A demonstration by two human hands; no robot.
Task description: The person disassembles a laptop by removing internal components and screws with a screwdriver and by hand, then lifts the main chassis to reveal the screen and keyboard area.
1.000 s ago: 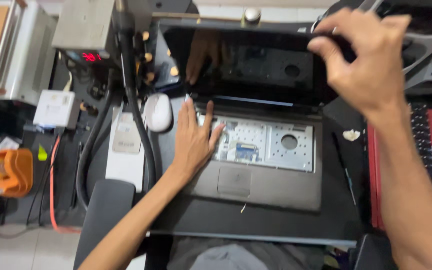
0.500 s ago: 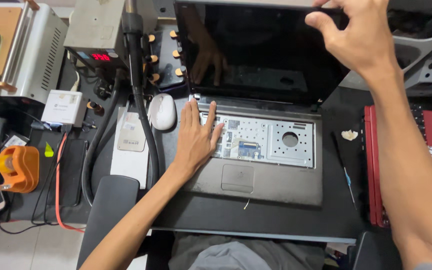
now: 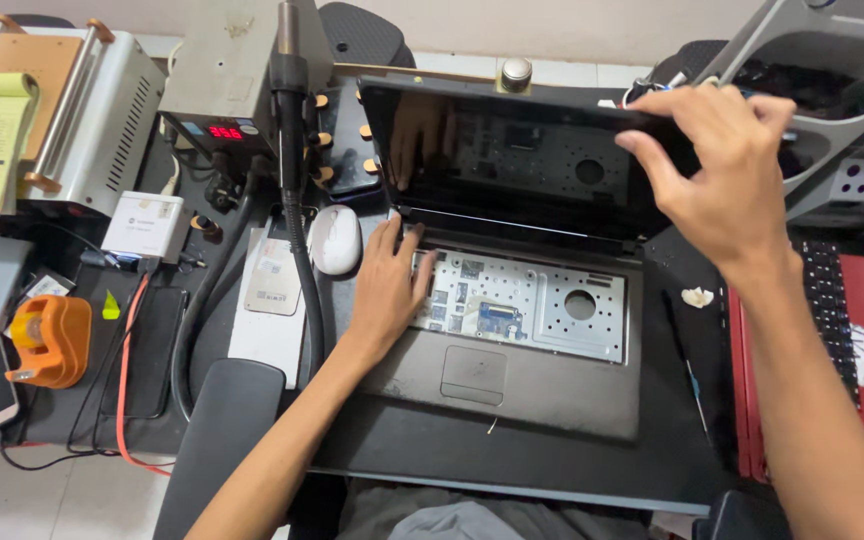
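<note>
Here we see a partly stripped laptop [image 3: 512, 330] in the middle of the frame, on the dark desk [image 3: 512, 460], its long axis running left to right. Its keyboard is out, so a pale metal tray with a round hole shows where the keys would sit.

Starting at centre left, our left hand [image 3: 389, 290] lies flat and released on the left end of the base, palm down, fingers spread toward the hinge, its forearm coming up from the bottom left of the frame. Just left of it rests a white mouse [image 3: 336, 239], apart from the hand.

Moving right, the dark screen lid [image 3: 522, 160] stands tilted above the base and reflects the tray. At the upper right, our right hand [image 3: 722, 170] is grasping the lid's top right corner, thumb in front and fingers curled over the edge, the arm reaching up from the bottom right. So this hand is the nearer one to the lid.
</note>
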